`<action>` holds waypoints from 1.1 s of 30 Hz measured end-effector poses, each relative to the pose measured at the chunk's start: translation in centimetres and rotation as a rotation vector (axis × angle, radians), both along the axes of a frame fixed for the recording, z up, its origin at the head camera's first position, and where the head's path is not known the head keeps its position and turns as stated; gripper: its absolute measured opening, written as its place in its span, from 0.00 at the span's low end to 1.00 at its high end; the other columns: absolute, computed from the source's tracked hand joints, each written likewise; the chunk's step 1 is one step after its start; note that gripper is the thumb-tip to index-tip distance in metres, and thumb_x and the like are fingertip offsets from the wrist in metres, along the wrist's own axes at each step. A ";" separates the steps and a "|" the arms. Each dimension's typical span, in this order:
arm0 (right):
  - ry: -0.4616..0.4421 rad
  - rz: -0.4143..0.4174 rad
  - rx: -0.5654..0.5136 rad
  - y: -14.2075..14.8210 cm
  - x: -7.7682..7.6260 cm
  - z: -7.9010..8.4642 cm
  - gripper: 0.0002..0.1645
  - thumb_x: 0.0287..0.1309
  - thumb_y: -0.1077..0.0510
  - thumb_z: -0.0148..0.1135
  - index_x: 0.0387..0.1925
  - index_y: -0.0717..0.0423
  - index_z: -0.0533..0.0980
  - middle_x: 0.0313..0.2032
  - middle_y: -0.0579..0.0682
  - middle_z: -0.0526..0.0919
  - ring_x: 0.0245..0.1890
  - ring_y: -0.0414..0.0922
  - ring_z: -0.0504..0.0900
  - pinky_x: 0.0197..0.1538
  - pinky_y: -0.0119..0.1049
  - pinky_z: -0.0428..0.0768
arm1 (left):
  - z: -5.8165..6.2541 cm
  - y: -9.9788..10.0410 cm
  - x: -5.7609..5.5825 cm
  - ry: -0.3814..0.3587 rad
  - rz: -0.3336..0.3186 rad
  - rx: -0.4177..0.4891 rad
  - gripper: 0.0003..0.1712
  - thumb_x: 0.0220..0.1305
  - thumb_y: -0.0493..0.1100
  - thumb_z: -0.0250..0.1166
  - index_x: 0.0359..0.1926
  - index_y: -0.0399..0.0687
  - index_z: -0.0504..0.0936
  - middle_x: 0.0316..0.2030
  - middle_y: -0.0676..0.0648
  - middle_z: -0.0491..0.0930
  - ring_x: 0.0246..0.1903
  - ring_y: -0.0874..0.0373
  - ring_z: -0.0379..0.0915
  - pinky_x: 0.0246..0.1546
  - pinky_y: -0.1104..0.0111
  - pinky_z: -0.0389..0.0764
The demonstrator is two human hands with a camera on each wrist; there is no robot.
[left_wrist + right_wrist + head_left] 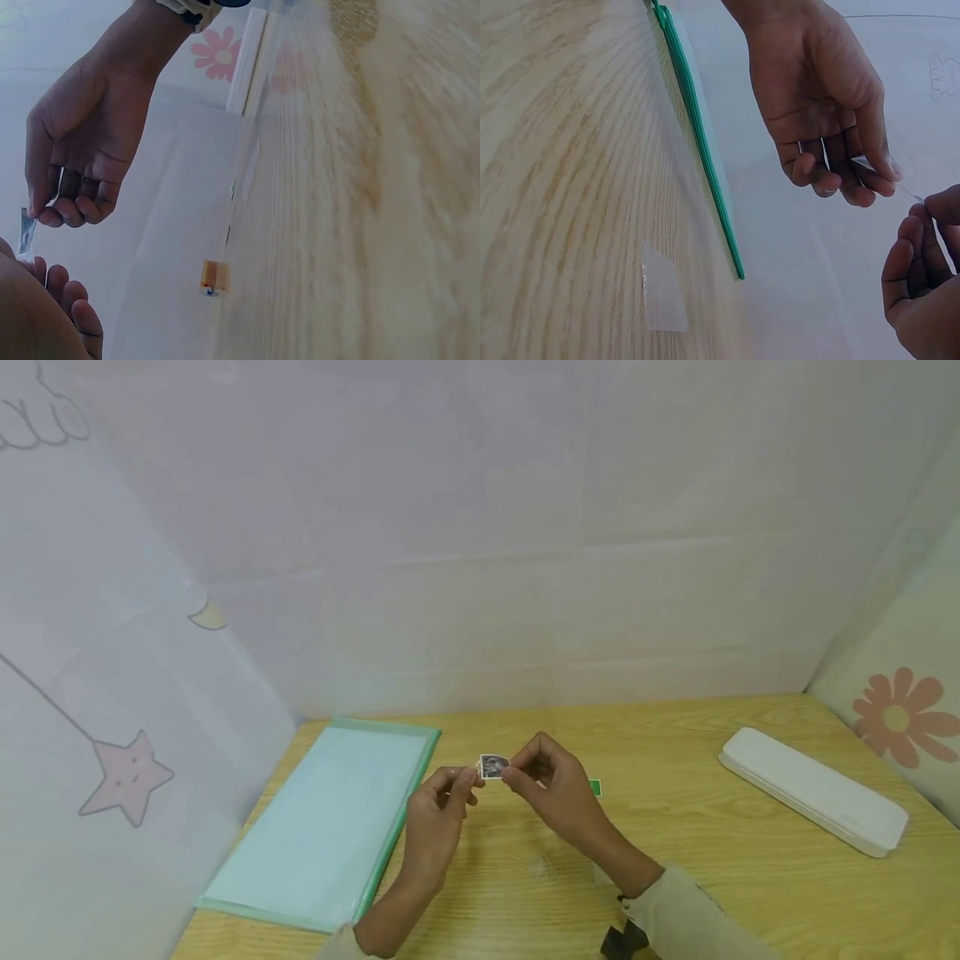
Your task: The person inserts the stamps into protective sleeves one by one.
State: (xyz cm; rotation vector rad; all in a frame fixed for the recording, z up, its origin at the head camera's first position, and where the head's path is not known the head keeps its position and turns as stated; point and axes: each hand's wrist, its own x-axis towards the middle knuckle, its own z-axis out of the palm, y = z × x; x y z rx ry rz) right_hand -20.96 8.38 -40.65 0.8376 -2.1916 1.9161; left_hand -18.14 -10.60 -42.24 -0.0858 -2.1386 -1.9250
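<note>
Two pale sleeves [686,914] are closest, coming in at the bottom, with a black thing [626,939] by the right wrist. Past them, both hands are up over the wooden worktop [675,760], close together. Between them is a small picture card [492,767] with a white edge and a black and grey picture. The left hand [435,822] pinches the card's left end with its thumb and finger, and a tiny pale bit shows there, too small to name. The right hand [558,789] pinches the card's right side with its thumb and finger, and its other fingers are bent in. Just beside the right hand, a little green card [596,787] with a white edge peeks out. To the left lies a flat folder [330,822] with green edges. Far to the right is a long white case [813,792] with round corners, lying at a slant. The right wrist view shows a see-through piece [664,292] flat on the wood. Around the worktop hang pale sheets [487,568] with a pink star [127,777] and a pink flower [900,718].
</note>
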 end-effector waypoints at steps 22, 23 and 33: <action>0.156 -0.047 0.032 -0.2 0.0 -0.2 0.05 0.69 0.58 0.64 0.42 0.49 0.74 0.41 0.45 0.81 0.38 0.44 0.82 0.44 0.39 0.82 | 0.7 0.1 0.3 -0.008 0.029 -0.015 0.15 0.73 0.50 0.62 0.39 0.43 0.86 0.35 0.46 0.83 0.36 0.44 0.77 0.31 0.71 0.74; 0.159 -0.044 0.033 -0.2 0.0 -0.2 0.05 0.69 0.57 0.64 0.41 0.49 0.74 0.41 0.45 0.81 0.38 0.44 0.82 0.44 0.39 0.82 | 0.3 0.0 0.1 -0.006 0.030 -0.017 0.15 0.73 0.51 0.62 0.39 0.45 0.86 0.36 0.46 0.83 0.36 0.44 0.77 0.31 0.71 0.74; -0.008 0.017 -0.035 0.0 -0.1 0.3 0.09 0.69 0.57 0.64 0.41 0.57 0.73 0.38 0.53 0.81 0.34 0.51 0.80 0.37 0.39 0.81 | 0.0 -0.2 -0.1 0.074 0.049 -0.099 0.15 0.72 0.58 0.62 0.37 0.55 0.86 0.35 0.50 0.84 0.35 0.54 0.77 0.34 0.65 0.76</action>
